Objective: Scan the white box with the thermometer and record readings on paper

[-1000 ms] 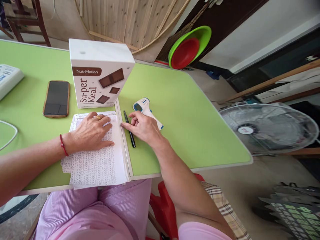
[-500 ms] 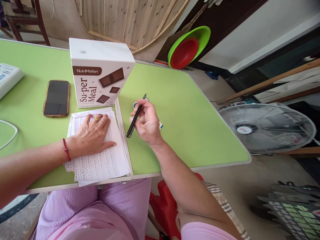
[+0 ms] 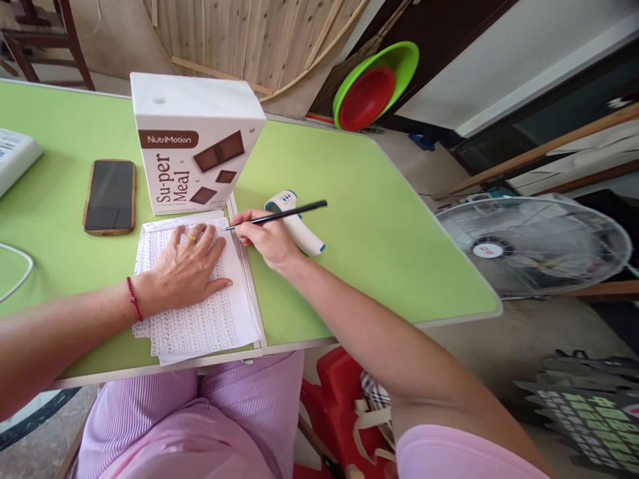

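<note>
My left hand [image 3: 187, 266] lies flat with fingers spread on a small stack of paper sheets [image 3: 200, 332] covered in handwriting. A ring and a red bracelet are on that hand and wrist. In my right hand [image 3: 267, 239] is a black pen [image 3: 294, 211], pinched near its tip, which points left at the upper right edge of the top sheet. I cannot tell whether the tip touches the paper. Behind the sheets stands a white box [image 3: 194, 106] with chocolate pictures. A white and blue handheld thermometer [image 3: 307, 236] lies just behind my right hand.
A phone [image 3: 110, 196] lies left of the box on the green table [image 3: 379, 246]. A white device [image 3: 17, 156] and a white cable [image 3: 27, 266] are at the far left. Off the table's right side stands a fan [image 3: 534, 246]. A red stool [image 3: 339, 392] is below the table's front edge.
My right hand has turned the pen round and moved left, bringing its tip to the sheet's edge. More of the thermometer shows now. My left hand stays in place.
</note>
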Demonstrator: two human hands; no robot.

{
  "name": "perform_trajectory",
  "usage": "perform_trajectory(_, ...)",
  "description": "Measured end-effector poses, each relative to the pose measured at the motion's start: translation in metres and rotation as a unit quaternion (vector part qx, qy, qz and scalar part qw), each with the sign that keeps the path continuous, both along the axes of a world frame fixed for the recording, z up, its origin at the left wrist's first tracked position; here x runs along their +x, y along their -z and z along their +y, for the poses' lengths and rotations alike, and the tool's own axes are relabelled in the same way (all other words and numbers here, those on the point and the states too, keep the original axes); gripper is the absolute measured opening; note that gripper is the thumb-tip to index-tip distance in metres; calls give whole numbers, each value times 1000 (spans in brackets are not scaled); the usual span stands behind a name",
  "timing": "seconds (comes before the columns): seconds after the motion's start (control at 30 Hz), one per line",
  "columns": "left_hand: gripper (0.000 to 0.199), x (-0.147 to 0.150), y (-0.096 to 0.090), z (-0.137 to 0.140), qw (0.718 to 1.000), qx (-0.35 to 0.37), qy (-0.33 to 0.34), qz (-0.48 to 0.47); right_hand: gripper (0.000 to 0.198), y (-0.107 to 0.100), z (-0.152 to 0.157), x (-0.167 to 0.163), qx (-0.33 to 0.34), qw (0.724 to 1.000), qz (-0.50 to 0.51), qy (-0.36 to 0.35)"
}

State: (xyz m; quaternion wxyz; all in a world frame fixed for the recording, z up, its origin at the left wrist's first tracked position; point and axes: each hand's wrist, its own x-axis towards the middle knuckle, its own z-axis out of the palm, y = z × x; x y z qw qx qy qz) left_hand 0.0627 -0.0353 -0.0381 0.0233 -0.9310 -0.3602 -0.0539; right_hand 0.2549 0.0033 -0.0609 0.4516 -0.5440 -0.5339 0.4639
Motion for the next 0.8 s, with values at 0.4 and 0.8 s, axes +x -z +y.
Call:
perform_trajectory(0.4, 65, 0, -3, 0, 1000, -10, -5, 25, 18, 13, -2, 2, 231, 963, -135, 28)
perform_trajectory(0.8, 65, 1, -4, -2, 1000, -12, -5, 24, 19, 16, -2, 1, 273, 946, -177, 10)
